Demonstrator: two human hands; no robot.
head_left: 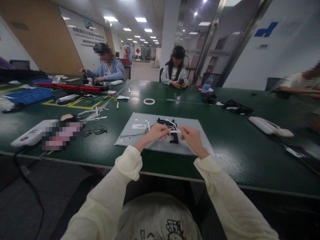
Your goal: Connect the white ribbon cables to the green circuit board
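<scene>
Head view, lower middle: two pale sleeves (pixel 105 196) reach in over a shirt whose dark line drawing shows only in part. Ahead, at the centre of the frame, the left hand (pixel 160 131) and right hand (pixel 190 136) each have thumb and fingertips pinched together, seemingly clamped on a thin white strip (pixel 175 131) stretched between them. It sits above a grey panel (pixel 130 133) on the green counter (pixel 232 146), by a black fitting (pixel 174 138).

The step in hand looks to be handling the strip over the fitting; the next move likely calls for a steady pinch at both ends, so the strip neither twists nor sticks to the fingers.

On the panel's left part are white labels (pixel 139 126), their print too small to read. Beyond lies a white ring (pixel 149 101). In the upper left, a wall sign (pixel 87 36) carries blurred Chinese characters under a logo; in the upper right, a blue emblem (pixel 266 30) marks the wall.
</scene>
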